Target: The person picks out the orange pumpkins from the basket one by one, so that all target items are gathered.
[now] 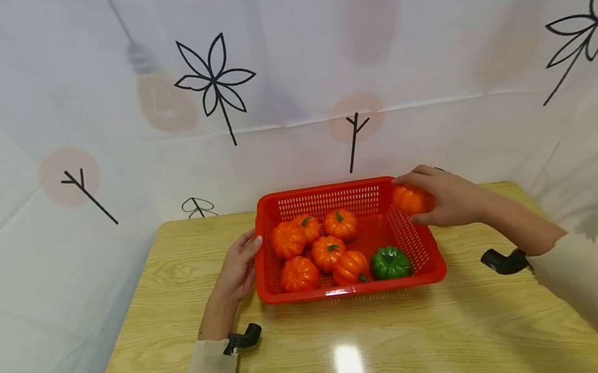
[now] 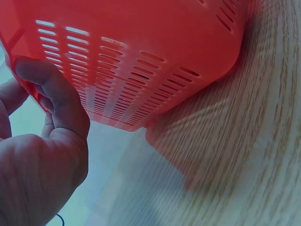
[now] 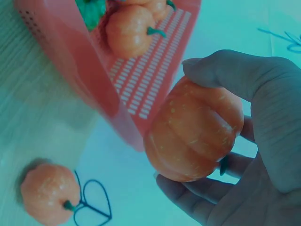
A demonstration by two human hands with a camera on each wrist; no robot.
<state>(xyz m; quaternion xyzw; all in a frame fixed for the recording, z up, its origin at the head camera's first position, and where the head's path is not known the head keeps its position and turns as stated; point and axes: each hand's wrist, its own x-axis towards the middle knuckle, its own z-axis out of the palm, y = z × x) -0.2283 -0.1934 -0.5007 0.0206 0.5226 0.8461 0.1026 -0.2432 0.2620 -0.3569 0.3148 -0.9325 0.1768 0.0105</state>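
A red plastic basket (image 1: 353, 289) with slotted walls holds several small orange toy pumpkins (image 1: 340, 225) and one green pumpkin (image 1: 391, 262). At the basket's left side, my left hand (image 1: 236, 267) grips the rim; the left wrist view shows its fingers (image 2: 51, 89) curled over that edge. My right hand (image 1: 450, 195) holds an orange pumpkin (image 3: 195, 132) between thumb and fingers, at the basket's right rim. From the head view, this pumpkin (image 1: 413, 198) is partly covered by the hand.
Another orange pumpkin (image 3: 51, 194) sits outside the basket in the right wrist view; the head view does not show it. The basket stands on a wood-grain table (image 1: 299, 363), close to a white patterned cloth (image 1: 286, 87) hanging behind.
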